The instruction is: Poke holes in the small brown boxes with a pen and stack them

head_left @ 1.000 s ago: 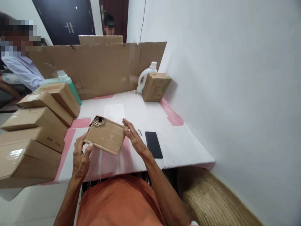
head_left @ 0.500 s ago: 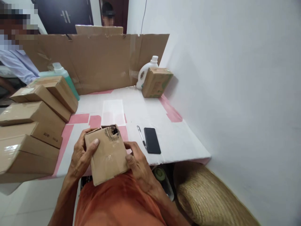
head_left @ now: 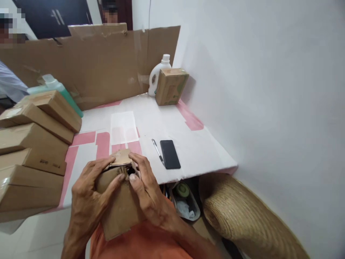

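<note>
The left hand (head_left: 90, 192) is wrapped round the near side of a small box (head_left: 121, 212), and the right hand (head_left: 147, 192) clasps the other side. Both are closed on it, thumbs meeting at the ragged hole in its top, just under a lifted flap (head_left: 121, 158). The box is tilted up against the person's lap, just short of the table (head_left: 205, 151) edge. From where I stand, the work is at that torn spot. It would go best with the left hand bracing the box firmly while the right thumb works under the flap's edge and lifts along the seam, not tearing across the card. Beyond the right hand lie a pen (head_left: 157, 153) and phone (head_left: 170, 154), side by side. Off past the left hand, a stack (head_left: 32, 144) of boxes leans.
</note>
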`<control>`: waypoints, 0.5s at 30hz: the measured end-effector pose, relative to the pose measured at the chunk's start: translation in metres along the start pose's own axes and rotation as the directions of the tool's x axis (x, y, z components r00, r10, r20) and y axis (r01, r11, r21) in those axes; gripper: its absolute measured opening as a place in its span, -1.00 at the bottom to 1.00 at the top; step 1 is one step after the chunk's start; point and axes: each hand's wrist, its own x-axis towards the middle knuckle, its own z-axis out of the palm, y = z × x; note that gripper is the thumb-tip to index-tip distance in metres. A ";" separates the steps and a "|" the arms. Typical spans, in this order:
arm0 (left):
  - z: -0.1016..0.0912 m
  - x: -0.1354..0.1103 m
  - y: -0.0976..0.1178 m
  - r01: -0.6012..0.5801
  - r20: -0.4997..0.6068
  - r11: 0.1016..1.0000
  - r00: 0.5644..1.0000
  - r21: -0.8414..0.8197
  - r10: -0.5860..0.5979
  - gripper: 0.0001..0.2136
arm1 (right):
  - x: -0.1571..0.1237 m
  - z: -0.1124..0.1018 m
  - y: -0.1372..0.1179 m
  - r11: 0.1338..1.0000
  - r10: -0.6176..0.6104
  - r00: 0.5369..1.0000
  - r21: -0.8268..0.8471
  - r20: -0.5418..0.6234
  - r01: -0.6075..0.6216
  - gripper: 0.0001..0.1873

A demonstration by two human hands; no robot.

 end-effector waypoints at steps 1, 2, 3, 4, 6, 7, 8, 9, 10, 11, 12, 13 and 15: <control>0.000 0.000 0.000 -0.017 0.012 1.000 1.000 0.010 0.017 -0.65 | 0.002 -0.001 -0.001 1.000 -0.004 1.000 0.005 -0.014 0.004 -0.60; -0.001 -0.001 0.001 -0.028 0.024 0.999 0.999 0.027 0.027 -0.65 | 0.003 -0.002 -0.002 1.000 -0.015 0.999 0.004 -0.030 0.015 -0.65; -0.002 -0.001 0.001 -0.036 0.033 0.998 0.999 0.049 0.034 -0.65 | 0.006 -0.001 -0.002 1.000 -0.031 0.998 -0.003 -0.048 0.031 -0.68; -0.004 -0.001 0.002 -0.042 0.040 0.997 0.998 0.072 0.039 -0.65 | 0.008 0.000 -0.002 0.999 -0.053 0.996 -0.014 -0.067 0.052 -0.70; -0.009 -0.002 0.003 -0.046 0.050 0.993 0.998 0.111 0.040 -0.67 | 0.011 0.006 -0.002 0.995 -0.097 0.990 -0.043 -0.098 0.093 -0.72; -0.011 -0.002 0.004 -0.044 0.051 0.991 0.998 0.124 0.038 -0.67 | 0.012 0.009 -0.001 0.993 -0.112 0.988 -0.059 -0.109 0.106 -0.72; -0.014 -0.003 0.005 -0.042 0.046 0.990 0.998 0.134 0.036 -0.67 | 0.013 0.013 -0.001 0.990 -0.125 0.986 -0.076 -0.114 0.117 -0.73; -0.016 -0.004 0.006 -0.036 0.047 0.989 0.998 0.145 0.030 -0.68 | 0.014 0.016 -0.001 0.988 -0.137 0.984 -0.093 -0.113 0.127 -0.74; -0.017 -0.005 0.008 -0.026 0.050 0.987 0.999 0.158 0.019 -0.69 | 0.014 0.018 -0.001 0.984 -0.150 0.982 -0.112 -0.111 0.138 -0.74; -0.018 -0.005 0.010 -0.013 0.051 0.986 0.999 0.168 0.005 -0.71 | 0.015 0.020 -0.001 0.980 -0.165 0.981 -0.128 -0.107 0.151 -0.75; -0.018 -0.006 0.012 0.001 0.049 0.985 0.999 0.174 -0.010 -0.73 | 0.015 0.021 -0.001 0.977 -0.178 0.979 -0.140 -0.104 0.163 -0.74; -0.017 -0.007 0.014 0.014 0.047 0.985 0.999 0.171 -0.023 -0.74 | 0.015 0.021 -0.001 0.974 -0.187 0.977 -0.146 -0.103 0.171 -0.74; -0.013 -0.006 0.017 0.030 0.035 0.989 0.999 0.148 -0.036 -0.76 | 0.016 0.021 0.001 0.973 -0.188 0.976 -0.154 -0.109 0.170 -0.72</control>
